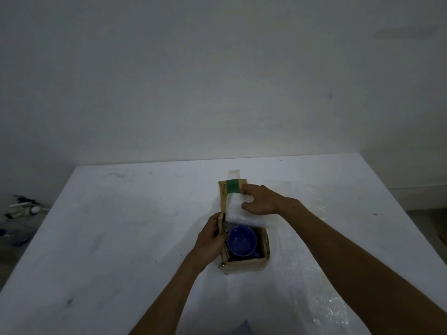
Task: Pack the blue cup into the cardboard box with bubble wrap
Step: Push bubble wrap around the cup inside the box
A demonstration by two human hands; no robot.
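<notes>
The right hand (260, 200) reaches forward, fingers curled around a piece of clear bubble wrap (238, 211) above the small brown cardboard box (244, 264). The left hand (210, 238) pinches the box's left flap (220, 224). The round blue ceramic cup (242, 240) sits upright inside the box, just right of the left hand, on the white table (121, 226).

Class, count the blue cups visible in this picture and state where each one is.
1. The blue cup sits upright inside the open cardboard box on the white table, between the person's hands. No other cup shows.
</notes>
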